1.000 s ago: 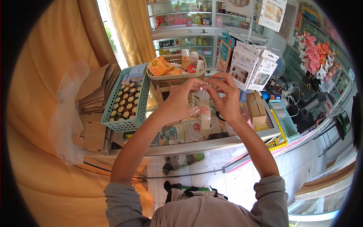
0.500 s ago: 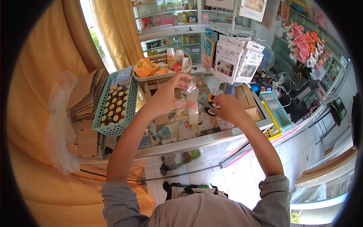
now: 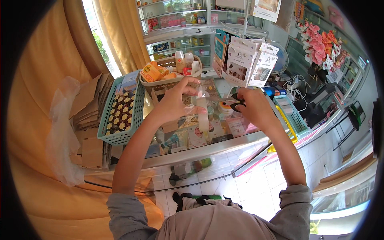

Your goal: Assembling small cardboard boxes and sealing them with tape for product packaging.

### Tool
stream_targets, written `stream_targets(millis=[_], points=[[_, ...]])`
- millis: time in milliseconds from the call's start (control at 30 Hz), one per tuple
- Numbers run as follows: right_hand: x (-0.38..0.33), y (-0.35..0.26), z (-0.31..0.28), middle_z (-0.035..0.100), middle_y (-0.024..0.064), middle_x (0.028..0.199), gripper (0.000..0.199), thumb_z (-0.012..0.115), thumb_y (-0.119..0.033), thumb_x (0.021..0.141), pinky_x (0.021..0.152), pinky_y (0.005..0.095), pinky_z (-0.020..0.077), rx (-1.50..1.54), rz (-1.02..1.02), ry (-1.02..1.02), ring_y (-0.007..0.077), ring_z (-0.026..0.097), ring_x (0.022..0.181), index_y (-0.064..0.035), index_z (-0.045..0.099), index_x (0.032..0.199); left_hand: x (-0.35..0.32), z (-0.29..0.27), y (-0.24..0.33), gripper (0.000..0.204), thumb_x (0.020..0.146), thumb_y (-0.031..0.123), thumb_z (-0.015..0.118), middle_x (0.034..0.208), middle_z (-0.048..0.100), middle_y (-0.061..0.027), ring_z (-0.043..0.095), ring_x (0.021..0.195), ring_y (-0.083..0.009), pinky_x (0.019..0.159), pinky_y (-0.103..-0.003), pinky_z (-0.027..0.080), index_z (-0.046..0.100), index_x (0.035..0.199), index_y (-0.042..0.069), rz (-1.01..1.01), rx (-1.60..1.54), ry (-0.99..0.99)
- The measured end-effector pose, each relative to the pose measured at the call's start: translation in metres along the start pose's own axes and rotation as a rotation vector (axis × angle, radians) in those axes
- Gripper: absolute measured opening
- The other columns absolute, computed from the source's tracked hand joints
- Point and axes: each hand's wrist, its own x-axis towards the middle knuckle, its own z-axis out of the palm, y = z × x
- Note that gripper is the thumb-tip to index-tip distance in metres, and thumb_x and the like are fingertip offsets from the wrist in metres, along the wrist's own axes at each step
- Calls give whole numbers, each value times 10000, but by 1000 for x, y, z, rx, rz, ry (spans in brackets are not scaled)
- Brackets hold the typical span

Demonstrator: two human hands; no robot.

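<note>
My left hand [image 3: 176, 101] is closed around what looks like a roll of clear tape [image 3: 203, 117], which stands on edge above the glass counter. A shiny, see-through end shows at its top by my fingertips. In my right hand [image 3: 256, 107] is a pair of scissors, the black handles [image 3: 239, 105] around my fingers. Their blades [image 3: 218, 99] point left toward the tape; whether they touch it I cannot make out. Below both hands, cards and small packs show through the glass, and a round orange-and-white jar [image 3: 225, 109] sits under the scissors.
At left stands a teal basket [image 3: 138, 110] of flower-topped items beside folded cardboard [image 3: 92, 150]. A beige basket [image 3: 150, 83] with boxes and bottles is behind my left hand. Hanging white packs [image 3: 240, 62] rise behind my right hand. A blue basket [image 3: 300, 127] lies farther right.
My right hand has moved up and slightly right. The scissors have turned so that their blades point left toward the tape. My left hand holds nearly the same place.
</note>
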Motion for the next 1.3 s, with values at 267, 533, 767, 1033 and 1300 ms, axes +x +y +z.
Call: stream_targets(millis=[267, 533, 767, 1033, 1300], points=[[-6, 11, -68, 597, 60, 780, 340, 778, -115, 663, 611, 257, 421, 159, 65, -34, 112, 512, 669, 54, 597, 897, 2, 0, -1, 784, 655, 336, 861, 1075, 682, -66, 580, 1111, -218, 997, -411, 382, 407, 1260, 131, 31, -5, -5], [12, 9, -66, 582, 1, 675, 192, 756, -86, 689, 569, 226, 385, 349, 103, -268, 54, 487, 624, 27, 632, 785, 1, -1, 2, 790, 651, 291, 869, 1059, 687, -87, 585, 1094, -196, 1015, -402, 369, 402, 1264, 114, 41, -39, -11], [30, 8, -59, 600, 8, 644, 154, 745, -76, 698, 567, 227, 395, 329, 7, -304, 61, 515, 613, 36, 652, 749, 2, -1, 1, 793, 648, 333, 864, 1061, 691, -64, 581, 1115, -211, 1004, -413, 374, 407, 1262, 129, 40, -26, -21], [37, 5, -60, 585, 25, 616, 144, 742, -78, 691, 542, 244, 386, 321, -37, -306, 72, 517, 593, 28, 646, 713, 1, -3, 0, 804, 648, 391, 854, 1097, 682, -51, 565, 1158, -243, 999, -435, 381, 406, 1275, 161, 33, -44, -44], [38, 7, -60, 573, 14, 598, 144, 735, -88, 707, 510, 240, 366, 313, -51, -305, 63, 502, 563, 26, 646, 709, 0, -2, 6, 785, 656, 281, 865, 1049, 695, -53, 576, 1111, -178, 1044, -410, 331, 415, 1279, 126, 25, -8, -16]])
